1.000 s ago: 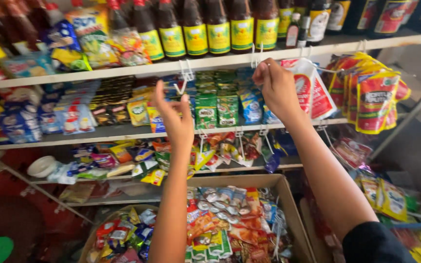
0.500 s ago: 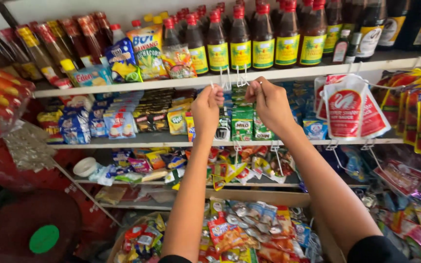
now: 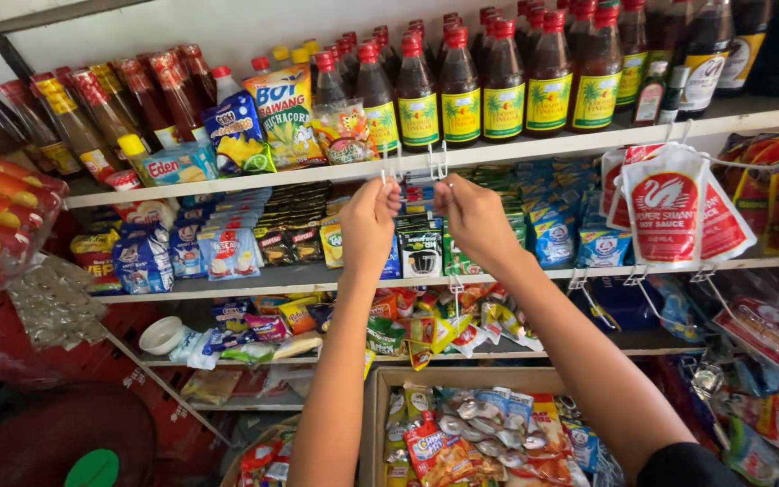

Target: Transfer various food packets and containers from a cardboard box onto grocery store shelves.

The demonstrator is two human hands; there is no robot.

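So from the head cam, looking down-ish at a packed little shop wall: both arms are stretched up toward the front edge of the upper shelf (image 3: 227,185). The left hand (image 3: 370,221) has its fingers pinched together on a thin white wire hook (image 3: 388,169) that hangs off that shelf edge. The right hand (image 3: 475,216) is doing the same just beside it, fingertips closed on a second white wire hook (image 3: 437,164). The two hands are close, nearly touching, thumbs facing each other. Can't tell whether the hooks are fully seated on the edge or just held against it.

Right above the hands sits a long row of dark sauce bottles (image 3: 462,86) with red caps and yellow-green labels. To the left of those there's a yellow snack bag (image 3: 283,113) and a blue biscuit pack (image 3: 236,133) standing on the same shelf.

Behind the hands, the middle shelf is stuffed with small sachets, including a dark coffee sachet pack (image 3: 420,252) peeking out between the wrists. Far right, red-and-white sauce pouches (image 3: 664,212) hang from hooks.

Down low, near the person, an open cardboard box (image 3: 373,406) is full of mixed snack packets. Bottom left, a red round stool (image 3: 74,446) with a green dot.
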